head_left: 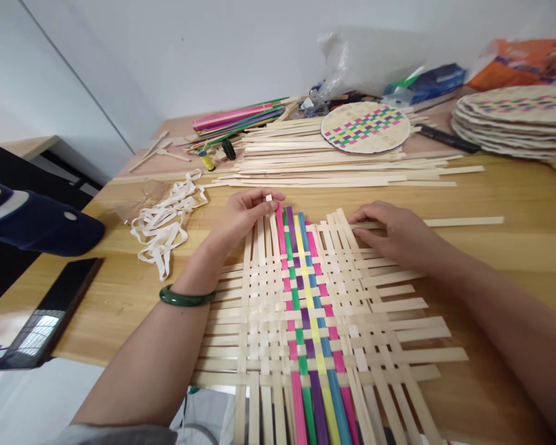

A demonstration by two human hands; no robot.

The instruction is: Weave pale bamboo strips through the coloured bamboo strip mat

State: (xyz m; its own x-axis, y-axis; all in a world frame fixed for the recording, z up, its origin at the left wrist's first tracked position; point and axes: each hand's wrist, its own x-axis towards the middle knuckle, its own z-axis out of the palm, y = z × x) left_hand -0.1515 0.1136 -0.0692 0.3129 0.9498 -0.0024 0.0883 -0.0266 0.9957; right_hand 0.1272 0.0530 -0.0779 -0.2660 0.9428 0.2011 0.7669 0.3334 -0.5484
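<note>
A half-woven mat (315, 309) of pale bamboo strips with pink, green, purple, yellow and blue strips down its middle lies on the wooden table (514, 247). My left hand (243, 216), with a green bangle on the wrist, pinches the far ends of the upright strips at the mat's top left. My right hand (393, 232) presses flat on the mat's top right. It holds down a long pale strip (463, 221) that runs crosswise and sticks out to the right.
Loose pale strips (333, 164) lie in a pile behind the mat, with coloured strips (236, 117) at the back left. A finished round mat (366, 127) and a stack of them (519, 120) sit at the back right. White ribbon (167, 219) and a dark phone (50, 315) lie left.
</note>
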